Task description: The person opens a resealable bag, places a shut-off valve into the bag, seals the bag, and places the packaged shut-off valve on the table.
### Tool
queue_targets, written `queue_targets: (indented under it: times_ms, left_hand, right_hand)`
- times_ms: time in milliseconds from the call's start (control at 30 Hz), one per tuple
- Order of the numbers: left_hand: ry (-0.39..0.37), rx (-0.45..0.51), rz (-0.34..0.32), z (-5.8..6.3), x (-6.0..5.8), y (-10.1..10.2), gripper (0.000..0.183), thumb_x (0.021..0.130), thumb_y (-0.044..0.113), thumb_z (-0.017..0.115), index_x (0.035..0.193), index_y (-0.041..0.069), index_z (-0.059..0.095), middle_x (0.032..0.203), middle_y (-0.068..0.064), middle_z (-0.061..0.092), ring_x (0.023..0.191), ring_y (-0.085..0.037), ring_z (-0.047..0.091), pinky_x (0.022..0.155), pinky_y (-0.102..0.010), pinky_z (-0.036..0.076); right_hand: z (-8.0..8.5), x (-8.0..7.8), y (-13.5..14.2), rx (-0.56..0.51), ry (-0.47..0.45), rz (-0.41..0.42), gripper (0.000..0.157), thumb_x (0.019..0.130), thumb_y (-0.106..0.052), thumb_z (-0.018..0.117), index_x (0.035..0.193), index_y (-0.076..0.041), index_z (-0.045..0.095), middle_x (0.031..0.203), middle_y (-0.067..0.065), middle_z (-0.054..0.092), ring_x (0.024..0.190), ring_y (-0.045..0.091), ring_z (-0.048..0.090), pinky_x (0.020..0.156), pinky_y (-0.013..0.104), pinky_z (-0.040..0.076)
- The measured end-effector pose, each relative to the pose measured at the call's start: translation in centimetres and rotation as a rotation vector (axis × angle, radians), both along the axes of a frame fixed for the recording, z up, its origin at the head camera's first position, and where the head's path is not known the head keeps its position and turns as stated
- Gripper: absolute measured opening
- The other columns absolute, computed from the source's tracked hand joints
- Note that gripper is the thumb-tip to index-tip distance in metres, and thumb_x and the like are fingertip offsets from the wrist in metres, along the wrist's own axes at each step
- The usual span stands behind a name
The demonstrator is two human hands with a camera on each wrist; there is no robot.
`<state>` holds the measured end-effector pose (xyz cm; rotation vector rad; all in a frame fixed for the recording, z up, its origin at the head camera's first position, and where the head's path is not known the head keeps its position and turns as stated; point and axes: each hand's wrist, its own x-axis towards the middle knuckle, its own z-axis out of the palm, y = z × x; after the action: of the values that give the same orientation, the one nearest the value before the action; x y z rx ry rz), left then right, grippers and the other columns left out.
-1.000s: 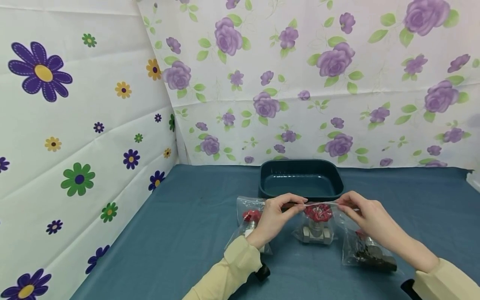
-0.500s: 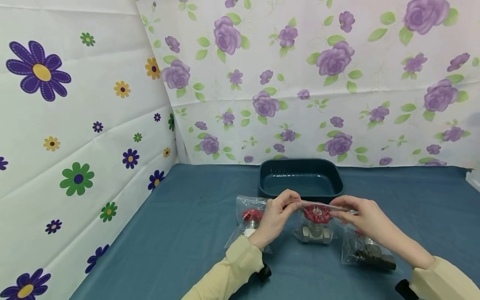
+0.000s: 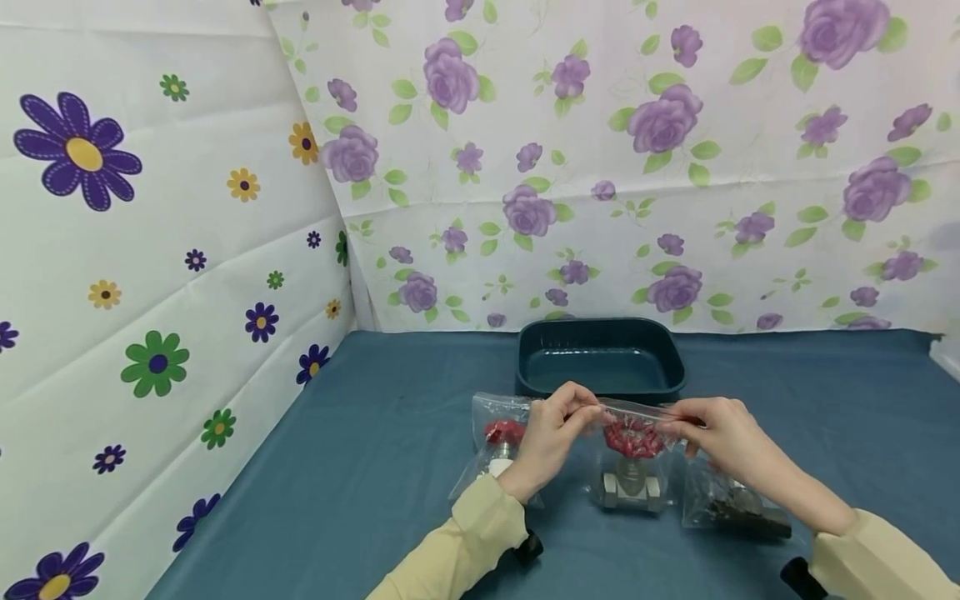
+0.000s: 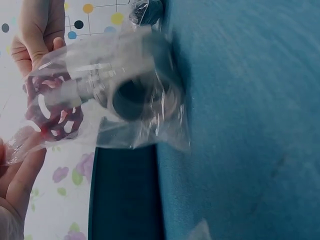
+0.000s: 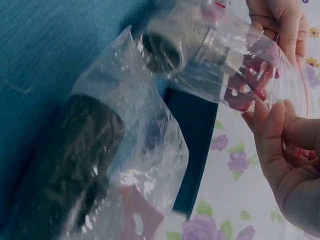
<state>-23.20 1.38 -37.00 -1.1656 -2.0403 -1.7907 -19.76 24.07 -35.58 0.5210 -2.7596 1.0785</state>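
A metal valve (image 3: 632, 488) with a red handwheel (image 3: 633, 439) is inside a clear zip bag (image 4: 135, 135) close over the table. My left hand (image 3: 551, 432) pinches the bag's top edge on the left, beside the handwheel. On the right, my right hand (image 3: 726, 432) pinches the same edge between thumb and fingers, so the mouth is stretched between both hands. A red seal line (image 5: 304, 90) runs along that edge in the right wrist view. In the left wrist view the valve's round opening (image 4: 135, 97) faces the camera.
A dark teal tray (image 3: 600, 385) stands behind the hands. Left of the middle lies another bagged valve with a red handwheel (image 3: 504, 431), partly behind my left hand. Right of the middle lies a bag with a dark pipe-shaped part (image 3: 750, 518). Patterned cloth hangs behind the blue-covered table (image 3: 360, 467).
The bagged valve has shifted slightly toward me, and its bag edge now stands over the handwheel. My right hand has re-gripped the edge slightly lower; my left hand has barely moved.
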Motion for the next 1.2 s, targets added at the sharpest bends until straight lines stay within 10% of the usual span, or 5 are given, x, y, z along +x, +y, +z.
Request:
queue_targets:
  times_ms: [867,1200]
  left_hand:
    - [-0.372,-0.076,0.176,1.0,0.2,-0.3,0.012,0.092,0.003,0.052,0.094,-0.009,0.056,0.076,-0.020,0.061,0.068,-0.033,0.061,0.059,-0.033,0.052]
    - [-0.422,-0.098,0.202,-2.4,-2.6,0.4,0.008,0.092,0.009,0.054,0.090,0.002,0.056,0.072,-0.004,0.064,0.063,-0.013,0.062,0.059,-0.032,0.052]
  right_hand:
    - [-1.0,-2.8,-1.1,-0.146,-0.246,0.045,0.017,0.090,-0.015,0.058,0.085,0.000,0.066,0.067,0.004,0.060,0.061,0.028,0.059,0.055,0.037,0.051]
    - [-0.9,-3.8,-1.3,-0.127,-0.357,0.043,0.017,0.091,-0.010,0.056,0.082,0.002,0.065,0.066,0.005,0.060,0.062,0.024,0.061,0.058,0.037,0.052]
